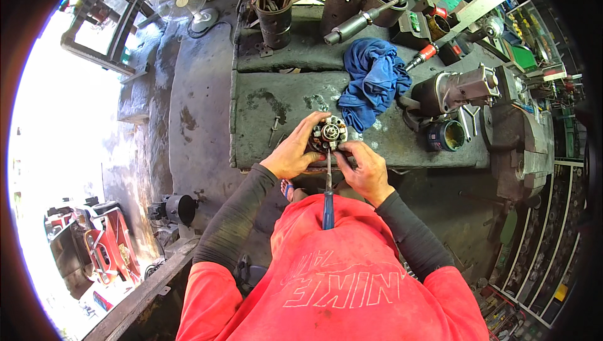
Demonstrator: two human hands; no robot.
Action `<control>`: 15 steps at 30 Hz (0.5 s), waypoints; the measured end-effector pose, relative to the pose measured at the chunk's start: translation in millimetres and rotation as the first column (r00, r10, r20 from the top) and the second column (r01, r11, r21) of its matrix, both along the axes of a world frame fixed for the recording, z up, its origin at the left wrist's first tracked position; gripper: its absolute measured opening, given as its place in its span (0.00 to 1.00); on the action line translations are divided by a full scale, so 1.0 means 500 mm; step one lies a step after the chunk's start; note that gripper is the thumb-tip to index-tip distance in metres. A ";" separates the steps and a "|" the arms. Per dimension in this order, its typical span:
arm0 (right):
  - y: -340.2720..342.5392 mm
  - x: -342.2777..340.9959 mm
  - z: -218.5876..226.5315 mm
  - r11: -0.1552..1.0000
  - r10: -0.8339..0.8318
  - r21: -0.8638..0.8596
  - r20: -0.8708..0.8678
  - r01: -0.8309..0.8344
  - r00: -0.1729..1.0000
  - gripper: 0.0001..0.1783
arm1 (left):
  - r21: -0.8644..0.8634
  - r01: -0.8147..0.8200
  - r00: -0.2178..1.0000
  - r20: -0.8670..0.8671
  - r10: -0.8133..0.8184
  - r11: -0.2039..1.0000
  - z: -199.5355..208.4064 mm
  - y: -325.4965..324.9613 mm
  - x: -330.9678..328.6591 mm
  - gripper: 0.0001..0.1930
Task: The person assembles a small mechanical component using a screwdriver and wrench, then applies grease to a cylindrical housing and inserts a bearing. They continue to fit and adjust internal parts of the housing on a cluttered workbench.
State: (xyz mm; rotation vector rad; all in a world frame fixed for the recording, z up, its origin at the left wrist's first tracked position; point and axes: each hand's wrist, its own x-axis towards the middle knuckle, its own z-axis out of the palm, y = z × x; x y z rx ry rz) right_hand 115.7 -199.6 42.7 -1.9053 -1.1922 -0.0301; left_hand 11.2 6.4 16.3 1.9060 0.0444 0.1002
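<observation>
At the near edge of the workbench, a small round motor part (331,132) with a ringed metal centre faces up. My left hand (294,152) grips it from the left, fingers curled along its far side and thumb on the near side. A blue-handled screwdriver (328,208) points away from me, its tip against the near side of the part. Its handle end rests against my red shirt, and neither hand is around it. My right hand (369,170) is closed at the part's near right edge, thumb and fingertips pinched; what lies between them is too small to make out.
A crumpled blue cloth (374,80) lies just beyond the part. To the right are a metal motor housing (457,91), an open tin (445,135), wrenches (468,122) and a large vise (520,146). A bolt (274,128) lies left on the workbench (264,89). A can of rods (275,27) stands behind.
</observation>
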 end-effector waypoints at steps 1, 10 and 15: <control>0.001 -0.001 0.001 1.000 -0.003 -0.008 -0.008 0.003 1.000 0.09 | -0.003 -0.014 1.000 0.006 0.014 1.000 0.001 -0.003 -0.001 0.51; 0.010 -0.009 -0.008 0.996 -0.086 -0.005 -0.090 0.086 0.992 0.10 | -0.321 0.003 0.985 -0.164 -0.059 0.947 0.032 0.005 0.001 0.49; 0.000 -0.034 -0.007 0.992 -0.130 -0.035 -0.233 0.125 0.964 0.10 | 0.051 -0.274 0.962 0.002 0.274 0.961 0.053 -0.060 0.008 0.35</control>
